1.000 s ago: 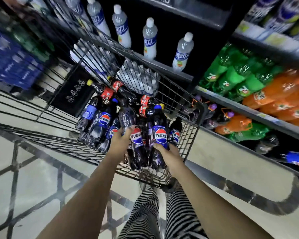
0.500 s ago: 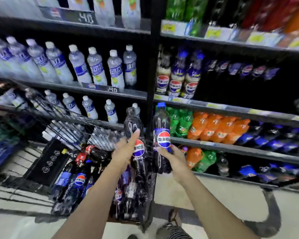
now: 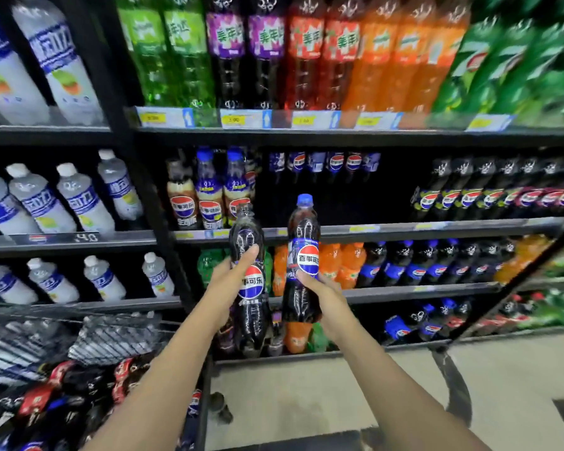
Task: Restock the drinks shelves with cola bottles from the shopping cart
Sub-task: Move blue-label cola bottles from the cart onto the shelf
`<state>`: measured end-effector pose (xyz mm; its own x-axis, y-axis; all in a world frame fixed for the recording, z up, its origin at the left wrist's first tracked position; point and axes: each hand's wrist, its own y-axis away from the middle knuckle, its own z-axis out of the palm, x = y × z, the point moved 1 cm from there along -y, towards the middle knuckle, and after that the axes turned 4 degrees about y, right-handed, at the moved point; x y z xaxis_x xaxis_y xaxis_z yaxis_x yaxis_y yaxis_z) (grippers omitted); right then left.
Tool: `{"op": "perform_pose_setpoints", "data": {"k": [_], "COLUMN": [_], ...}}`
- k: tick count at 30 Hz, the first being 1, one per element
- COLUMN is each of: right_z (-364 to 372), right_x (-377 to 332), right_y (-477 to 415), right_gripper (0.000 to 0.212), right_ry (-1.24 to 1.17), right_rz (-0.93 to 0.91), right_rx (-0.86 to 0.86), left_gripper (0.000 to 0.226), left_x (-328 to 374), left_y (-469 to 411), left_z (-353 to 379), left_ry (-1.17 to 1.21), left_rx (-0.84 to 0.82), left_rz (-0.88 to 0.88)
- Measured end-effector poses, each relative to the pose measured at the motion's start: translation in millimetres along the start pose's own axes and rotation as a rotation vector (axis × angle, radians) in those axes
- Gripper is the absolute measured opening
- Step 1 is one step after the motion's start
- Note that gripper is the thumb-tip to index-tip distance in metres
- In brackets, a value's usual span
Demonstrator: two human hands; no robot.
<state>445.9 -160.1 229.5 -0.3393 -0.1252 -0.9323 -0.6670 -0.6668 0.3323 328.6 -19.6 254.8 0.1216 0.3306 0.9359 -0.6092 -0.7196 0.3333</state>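
Your left hand [image 3: 233,271] is wrapped around a dark cola bottle with a black cap [image 3: 249,288], thumb across its front just above the round red, white and blue label, holding it upright. Your right hand [image 3: 319,289] grips a second cola bottle with a blue cap [image 3: 303,258] around its lower half, also upright and raised a little higher than the first. The two bottles stand side by side in the air, close but not touching, in front of the drinks shelves [image 3: 388,227]. Behind them, the middle shelf carries a few cola bottles on its left end [image 3: 209,193] and a row of dark bottles at the right [image 3: 489,190], with a dark open stretch between those groups, directly behind the blue cap. The shelf above holds tall green, purple, red and orange soda bottles [image 3: 306,53], and the shelf below holds orange and blue-labelled bottles [image 3: 414,265]. To your left, a separate bay is filled with pale white bottles with blue labels [image 3: 79,196]. The shopping cart [image 3: 118,336] sits at lower left under your left forearm, its wire edge visible, with more dark bottles with red and blue labels [image 3: 56,395] lying jumbled inside, blurred.
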Motion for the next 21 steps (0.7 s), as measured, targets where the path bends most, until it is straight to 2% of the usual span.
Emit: {"op": "perform_pose_setpoints", "data": {"k": [2, 5, 7, 12, 16, 21], "right_z": [-33, -82, -111, -164, -189, -205], "right_x": [-12, -27, -37, -73, -86, -96], "right_y": [-20, -52, -72, -112, -140, -172], "right_gripper": [0.041, 0.036, 0.028, 0.017, 0.031, 0.039], "right_ry": [-0.01, -0.006, 0.006, -0.105, -0.127, -0.084], "right_rz": [0.014, -0.011, -0.023, -0.003, 0.042, 0.009], "right_rx": [0.019, 0.028, 0.012, -0.033, -0.059, -0.089], "left_gripper": [0.102, 0.068, 0.059, 0.068, 0.071, 0.095], "left_x": [4, 7, 7, 15, 21, 30], "left_y": [-13, -38, -59, -95, -110, -130], "left_z": [35, 89, 121, 184, 214, 233], "left_ry": [0.038, 0.083, 0.119, 0.198, 0.222, 0.182], "left_rx": [0.004, 0.011, 0.02, 0.071, 0.092, 0.077], "left_rz": [-0.03, -0.035, -0.048, -0.08, -0.037, -0.018]}}
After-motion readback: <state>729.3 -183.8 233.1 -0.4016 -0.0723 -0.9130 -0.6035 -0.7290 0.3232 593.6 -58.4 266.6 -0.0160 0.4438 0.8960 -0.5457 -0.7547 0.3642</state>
